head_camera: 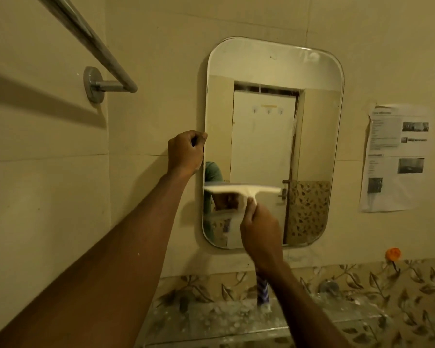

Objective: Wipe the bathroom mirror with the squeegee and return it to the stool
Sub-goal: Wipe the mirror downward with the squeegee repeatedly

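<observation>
- A person's left hand (186, 151) reaches to the left edge of the bathroom mirror (312, 136), its grip closed, with curled fingers and thumb holding the rim about halfway up.
- The right hand (260, 228) has its grip closed round the handle of a white squeegee (241, 190), fingers wrapped just under the head.
- The squeegee lies against the glass in the lower left part of the mirror, its blade level and running from the left rim to about the middle.
- The mirror, an upright rectangle with rounded corners, hangs on a beige tiled wall (148, 222); it reflects a pale door with small hooks, a patterned panel and a bit of teal sleeve.
- A metal towel rail (86, 33) slants across the upper left, fixed to the side wall by a round mount (94, 84).
- A printed paper sheet (394, 156) with text and small photographs is stuck to the wall right of the mirror, well apart from both hands.
- An orange hook (392, 254) sits on the wall below that sheet, just above a band of leaf-patterned tiles (362, 280).
- Under the mirror, a water-spotted glass shelf (224, 317) runs along the wall; a blue-and-white striped item (263, 290), partly hidden by the right wrist, stands on it.
</observation>
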